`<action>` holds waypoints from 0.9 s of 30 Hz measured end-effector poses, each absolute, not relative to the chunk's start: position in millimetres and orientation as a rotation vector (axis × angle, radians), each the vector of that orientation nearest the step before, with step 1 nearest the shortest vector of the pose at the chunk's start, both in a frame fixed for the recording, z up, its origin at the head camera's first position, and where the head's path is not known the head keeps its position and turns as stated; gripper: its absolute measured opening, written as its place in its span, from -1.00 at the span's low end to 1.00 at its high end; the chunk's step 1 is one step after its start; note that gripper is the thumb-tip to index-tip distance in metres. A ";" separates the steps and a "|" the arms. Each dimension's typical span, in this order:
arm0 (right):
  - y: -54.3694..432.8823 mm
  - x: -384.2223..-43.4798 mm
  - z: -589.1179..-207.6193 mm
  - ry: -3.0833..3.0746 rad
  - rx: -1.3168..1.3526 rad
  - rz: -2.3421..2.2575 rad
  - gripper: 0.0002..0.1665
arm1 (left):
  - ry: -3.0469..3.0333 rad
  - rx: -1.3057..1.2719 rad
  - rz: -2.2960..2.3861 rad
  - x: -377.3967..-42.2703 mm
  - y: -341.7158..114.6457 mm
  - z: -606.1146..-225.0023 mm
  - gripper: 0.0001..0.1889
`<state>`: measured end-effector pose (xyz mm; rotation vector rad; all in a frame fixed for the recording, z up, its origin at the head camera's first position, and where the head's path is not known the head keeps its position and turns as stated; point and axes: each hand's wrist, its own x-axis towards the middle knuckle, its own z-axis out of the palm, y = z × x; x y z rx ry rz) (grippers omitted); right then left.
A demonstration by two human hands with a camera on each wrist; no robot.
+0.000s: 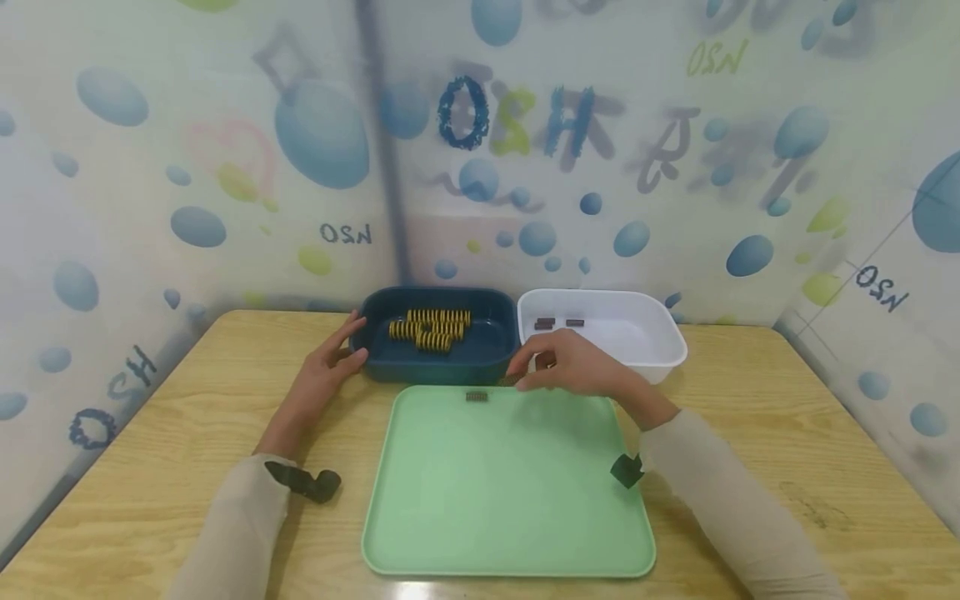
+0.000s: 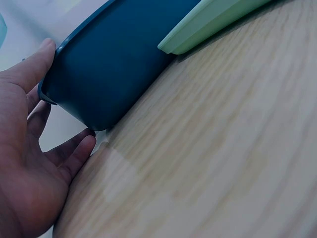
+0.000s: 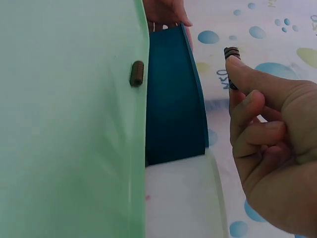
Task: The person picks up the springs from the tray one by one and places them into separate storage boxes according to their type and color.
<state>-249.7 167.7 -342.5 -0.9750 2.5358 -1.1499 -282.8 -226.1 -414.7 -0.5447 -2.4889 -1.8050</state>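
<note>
My right hand (image 1: 576, 363) pinches a small dark coil spring (image 3: 232, 51) between thumb and fingertips, over the far edge of the green tray (image 1: 510, 483). In the right wrist view its other fingers are curled toward the palm. A similar small brown spring (image 1: 476, 397) lies near the tray's far rim. My left hand (image 1: 321, 371) rests at the left end of the dark blue bin (image 1: 442, 372), its fingers spread along the bin's end. Several larger yellow-and-black springs (image 1: 438, 317) lie inside that bin.
To the right of the blue bin stands a white bin (image 1: 645, 337) holding several small dark springs (image 1: 574, 322). Both bins stand behind the tray on a wooden table (image 1: 750, 417). A patterned wall covering (image 1: 487, 225) rises behind the table's far edge.
</note>
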 end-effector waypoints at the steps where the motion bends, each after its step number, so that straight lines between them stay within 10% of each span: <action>1: 170.2 -251.3 -342.3 2.550 -0.974 -1.146 -0.83 | -2.490 -0.544 -1.807 -282.9 -226.1 -414.6 -0.40; 27: 223.8 -283.5 -345.9 2.697 -0.635 -1.261 -0.79 | -2.525 -0.552 -1.734 -283.2 -227.7 -416.1 -0.42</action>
